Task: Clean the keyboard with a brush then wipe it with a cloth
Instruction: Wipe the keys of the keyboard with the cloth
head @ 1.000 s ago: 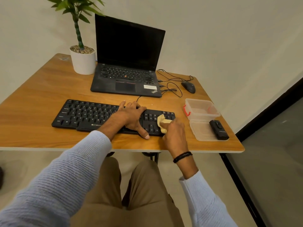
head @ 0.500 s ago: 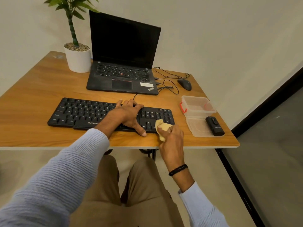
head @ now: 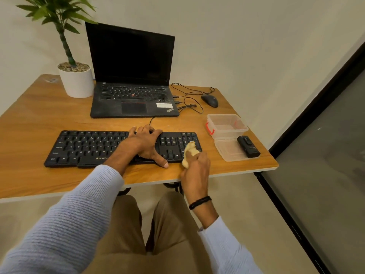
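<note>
**Wiping step in hand**, judged from the cloth in use. The right hand (head: pixel 197 168), fingers clamped round a bunched yellow cloth (head: pixel 190 152), holds it against the number-pad end of the black keyboard (head: pixel 88 148), right of centre in the frame. The left hand (head: pixel 144 144) lies flat on the keys mid-board, fingers straight and apart, thumb reaching the bench (head: pixel 35 123) at the near edge, apparently to steady the board.

The next move probably calls for strokes leftward along the key rows, the left hand giving way.

**Room:** the keyboard's right end lies near a clear container (head: pixel 227 125) and a lid bearing a small black object (head: pixel 248 146). The bench edge runs just below the right hand. Open bench lies between keyboard and laptop (head: pixel 134 99).
</note>
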A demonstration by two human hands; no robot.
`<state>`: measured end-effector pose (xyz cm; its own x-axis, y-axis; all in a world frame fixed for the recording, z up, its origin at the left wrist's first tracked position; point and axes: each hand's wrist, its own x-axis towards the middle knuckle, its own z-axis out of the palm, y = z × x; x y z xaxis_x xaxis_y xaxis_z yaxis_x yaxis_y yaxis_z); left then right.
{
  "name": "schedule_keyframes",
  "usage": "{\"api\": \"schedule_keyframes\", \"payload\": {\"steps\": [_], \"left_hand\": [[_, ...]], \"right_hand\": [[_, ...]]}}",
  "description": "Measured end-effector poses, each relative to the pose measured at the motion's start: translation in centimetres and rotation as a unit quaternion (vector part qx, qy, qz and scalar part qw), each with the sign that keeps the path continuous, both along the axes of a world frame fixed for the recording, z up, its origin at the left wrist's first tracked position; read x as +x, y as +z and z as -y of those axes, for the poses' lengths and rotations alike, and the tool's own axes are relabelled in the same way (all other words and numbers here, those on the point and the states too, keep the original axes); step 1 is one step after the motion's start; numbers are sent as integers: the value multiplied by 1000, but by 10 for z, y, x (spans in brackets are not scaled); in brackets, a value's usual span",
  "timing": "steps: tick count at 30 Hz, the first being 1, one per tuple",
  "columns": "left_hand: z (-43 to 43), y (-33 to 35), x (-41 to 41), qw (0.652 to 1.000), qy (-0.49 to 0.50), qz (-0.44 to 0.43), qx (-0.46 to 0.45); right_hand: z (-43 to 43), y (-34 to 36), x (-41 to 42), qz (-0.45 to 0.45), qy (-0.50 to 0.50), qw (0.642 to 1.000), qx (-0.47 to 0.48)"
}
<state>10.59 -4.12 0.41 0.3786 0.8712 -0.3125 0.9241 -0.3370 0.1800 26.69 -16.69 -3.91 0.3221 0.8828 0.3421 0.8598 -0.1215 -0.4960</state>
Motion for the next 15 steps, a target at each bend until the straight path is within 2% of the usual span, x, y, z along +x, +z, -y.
{"api": "schedule_keyframes", "payload": {"steps": [5, 8, 12, 15], "left_hand": [[0, 0, 1, 1000, 0, 3, -4], [0, 0, 1, 1000, 4, 2, -8], [1, 1, 2, 1000, 6, 3, -8], [1, 1, 2, 1000, 8, -3, -6]], "right_hand": [[-6, -5, 19, -39, -53, 998, 6], [1, -6, 14, -5, 40, 999, -6], [-8, 0, 20, -56, -44, 998, -1], [2, 1, 1, -13, 51, 998, -33]]}}
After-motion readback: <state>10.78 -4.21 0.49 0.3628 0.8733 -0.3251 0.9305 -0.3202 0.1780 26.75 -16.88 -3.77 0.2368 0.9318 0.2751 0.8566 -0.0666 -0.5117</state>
